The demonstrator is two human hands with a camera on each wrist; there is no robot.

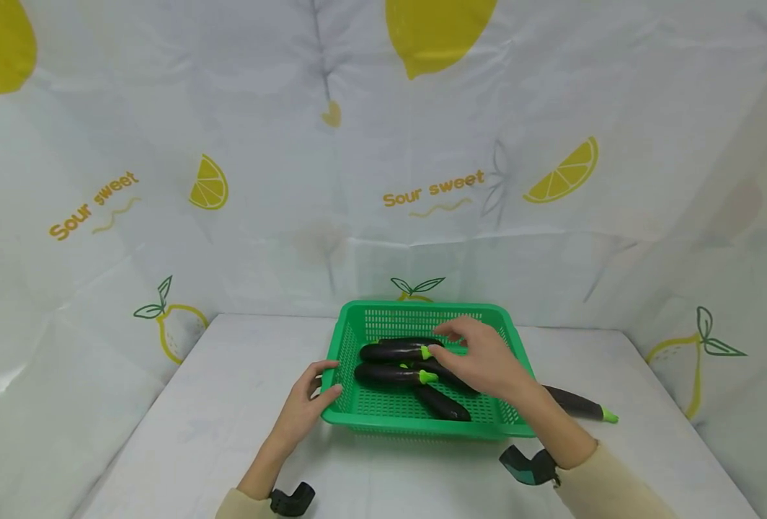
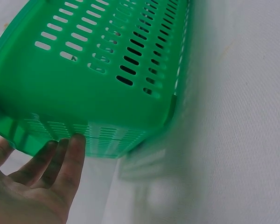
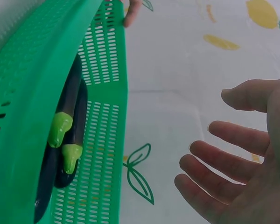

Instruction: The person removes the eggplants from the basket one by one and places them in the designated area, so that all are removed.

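Observation:
A green plastic basket [image 1: 422, 427] with slotted walls stands on the white table, holding several dark eggplants [image 1: 388, 375] with bright green stem ends. My left hand [image 1: 298, 412] grips its left rim; the thumb lies over the edge. In the left wrist view the fingers [image 2: 70, 163] rest under the rim, against the outer wall. Over the right part of the basket hovers my right hand [image 1: 484, 360], fingers spread and loosely bent around nothing. The right wrist view shows that palm empty, with two eggplant stems [image 3: 60, 128] inside the basket beside it.
One more eggplant [image 1: 574, 403] lies on the table right of the basket, partly hidden behind my right forearm. A white lemon-print sheet [image 1: 280, 238] hangs behind the table and along both sides.

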